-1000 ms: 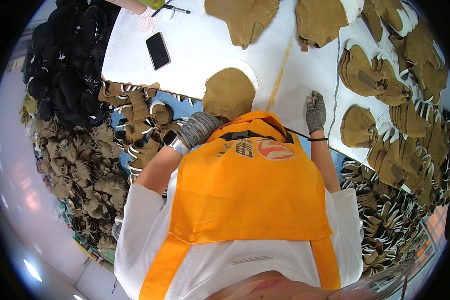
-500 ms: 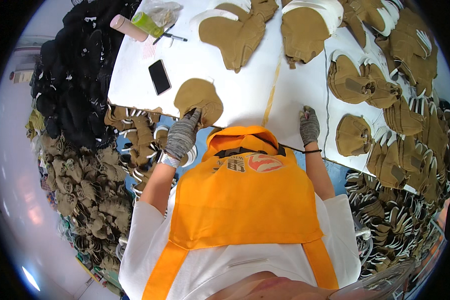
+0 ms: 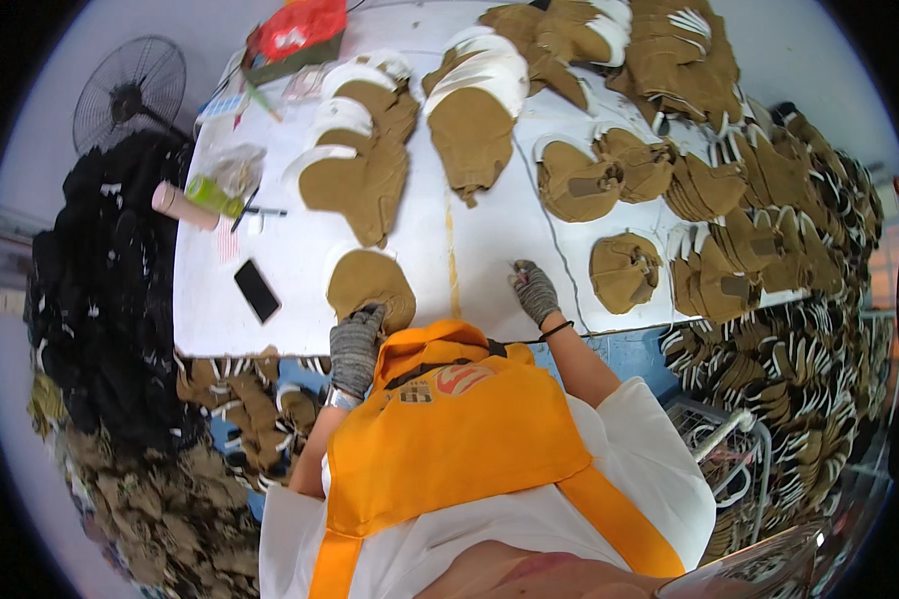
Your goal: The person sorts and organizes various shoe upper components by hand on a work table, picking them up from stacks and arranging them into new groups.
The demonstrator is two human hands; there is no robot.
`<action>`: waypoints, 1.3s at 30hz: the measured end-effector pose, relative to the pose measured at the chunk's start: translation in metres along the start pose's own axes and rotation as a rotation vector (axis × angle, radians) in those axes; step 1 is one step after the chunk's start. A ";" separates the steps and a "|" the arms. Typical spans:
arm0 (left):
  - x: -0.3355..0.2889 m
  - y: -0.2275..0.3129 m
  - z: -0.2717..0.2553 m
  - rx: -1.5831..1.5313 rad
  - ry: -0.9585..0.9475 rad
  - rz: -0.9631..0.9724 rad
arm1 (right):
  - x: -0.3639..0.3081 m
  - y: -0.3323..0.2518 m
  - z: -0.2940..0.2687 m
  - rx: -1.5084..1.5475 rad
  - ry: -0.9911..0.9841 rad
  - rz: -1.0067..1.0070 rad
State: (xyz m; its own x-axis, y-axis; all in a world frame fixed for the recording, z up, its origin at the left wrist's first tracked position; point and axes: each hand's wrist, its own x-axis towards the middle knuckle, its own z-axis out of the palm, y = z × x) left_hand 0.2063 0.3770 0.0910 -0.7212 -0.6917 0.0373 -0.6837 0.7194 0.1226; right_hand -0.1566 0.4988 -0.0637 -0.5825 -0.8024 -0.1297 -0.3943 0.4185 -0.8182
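My left hand (image 3: 356, 344), in a grey knit glove, grips the near edge of a tan fabric piece (image 3: 370, 284) that lies flat at the front of the white table (image 3: 220, 329). My right hand (image 3: 534, 290), gloved the same way, rests on the bare tabletop with its fingers pressed down and nothing in it. A round tan fabric piece (image 3: 624, 270) lies to the right of that hand. An orange apron covers my chest below both hands.
Stacks of tan and white fabric pieces (image 3: 474, 120) cover the far and right parts of the table. A black phone (image 3: 257, 291), a marker and a green bottle (image 3: 210, 196) lie at the left. Black fabric heaps (image 3: 100, 299) and a fan (image 3: 130, 95) stand left; a wire basket (image 3: 729, 449) right.
The view has tilted up, showing more of the far table. My left hand has laid the tan piece down flat at the table's front edge and still holds its near rim.
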 end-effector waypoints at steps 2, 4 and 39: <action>0.014 0.003 0.002 0.074 -0.095 -0.058 | -0.001 0.006 0.001 -0.042 0.005 -0.031; 0.020 0.001 0.006 0.141 -0.161 -0.115 | -0.004 -0.007 -0.001 -0.081 -0.026 -0.010; 0.021 -0.009 0.007 -0.101 -0.184 -0.067 | -0.042 -0.050 -0.064 -0.480 0.556 -0.170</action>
State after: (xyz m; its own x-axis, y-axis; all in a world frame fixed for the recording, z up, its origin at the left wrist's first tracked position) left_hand 0.1968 0.3562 0.0837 -0.6891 -0.7079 -0.1547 -0.7227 0.6559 0.2180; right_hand -0.1578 0.5383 0.0187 -0.7089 -0.5924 0.3829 -0.7031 0.5497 -0.4512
